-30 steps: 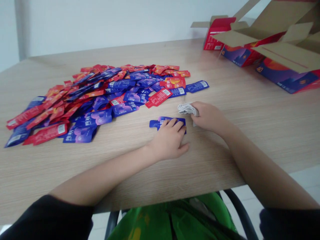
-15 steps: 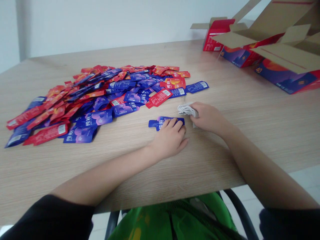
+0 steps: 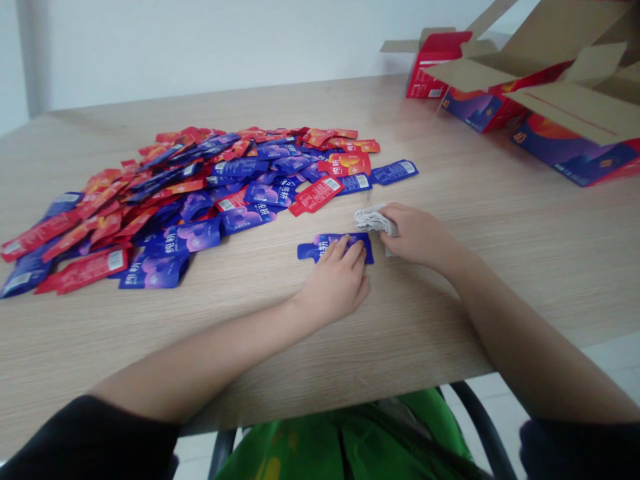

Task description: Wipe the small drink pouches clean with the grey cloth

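Blue pouch (image 3: 323,245) lies under left hand (image 3: 336,279); near right hand (image 3: 416,235).

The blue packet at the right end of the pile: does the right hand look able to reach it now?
Probably yes: nothing lies between the right hand and the blue packet, though the hand's grip holds a white cloth, which might need putting down first.

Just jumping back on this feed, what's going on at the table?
A person is working bare-handed at a wood-grain table. The left hand rests on one blue pouch lying apart from the heap; the right hand grips a crumpled white cloth close beside it. The heap of red and blue pouches spreads to the left, and open cartons stand at the far right.
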Available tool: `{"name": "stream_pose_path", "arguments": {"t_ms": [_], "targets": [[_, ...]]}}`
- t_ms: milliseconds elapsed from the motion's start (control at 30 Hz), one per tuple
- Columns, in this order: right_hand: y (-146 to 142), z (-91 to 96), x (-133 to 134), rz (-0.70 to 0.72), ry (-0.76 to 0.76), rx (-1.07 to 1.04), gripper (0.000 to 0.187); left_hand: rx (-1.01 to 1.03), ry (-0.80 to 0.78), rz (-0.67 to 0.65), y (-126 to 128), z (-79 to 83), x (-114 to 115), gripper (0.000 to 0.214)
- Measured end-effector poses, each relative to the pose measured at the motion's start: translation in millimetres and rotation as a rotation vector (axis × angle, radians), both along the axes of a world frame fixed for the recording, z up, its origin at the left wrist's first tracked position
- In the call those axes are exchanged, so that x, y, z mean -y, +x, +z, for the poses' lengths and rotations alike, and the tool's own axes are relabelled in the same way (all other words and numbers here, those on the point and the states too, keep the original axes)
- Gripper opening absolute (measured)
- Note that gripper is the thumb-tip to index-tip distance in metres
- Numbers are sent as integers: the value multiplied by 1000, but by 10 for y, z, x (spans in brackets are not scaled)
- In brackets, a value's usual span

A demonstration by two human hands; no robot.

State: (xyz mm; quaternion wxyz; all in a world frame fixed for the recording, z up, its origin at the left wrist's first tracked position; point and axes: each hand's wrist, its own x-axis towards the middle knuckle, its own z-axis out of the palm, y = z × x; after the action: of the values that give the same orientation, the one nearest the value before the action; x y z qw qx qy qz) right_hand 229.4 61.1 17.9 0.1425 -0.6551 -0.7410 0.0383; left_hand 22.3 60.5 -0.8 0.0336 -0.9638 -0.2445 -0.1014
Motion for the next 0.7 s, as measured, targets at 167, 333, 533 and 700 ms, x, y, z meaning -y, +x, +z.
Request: {"name": "stream_pose_path", "arguments": {"t_ms": [167,333,533,700], "targets": [[-1,-6,-10,-6,0,-4,32,-13,-33,-19,30,-40,-5,39],[13,-29,-20,13,22,4,35,18,-19,5,1,-49,30,47],[-4,-10,0,23,10,16,37,37,-71,60,-1,-64,4,56],[-21,-10,12,25,17,5,37,18,-102,35,31,-28,-37,53]]}}
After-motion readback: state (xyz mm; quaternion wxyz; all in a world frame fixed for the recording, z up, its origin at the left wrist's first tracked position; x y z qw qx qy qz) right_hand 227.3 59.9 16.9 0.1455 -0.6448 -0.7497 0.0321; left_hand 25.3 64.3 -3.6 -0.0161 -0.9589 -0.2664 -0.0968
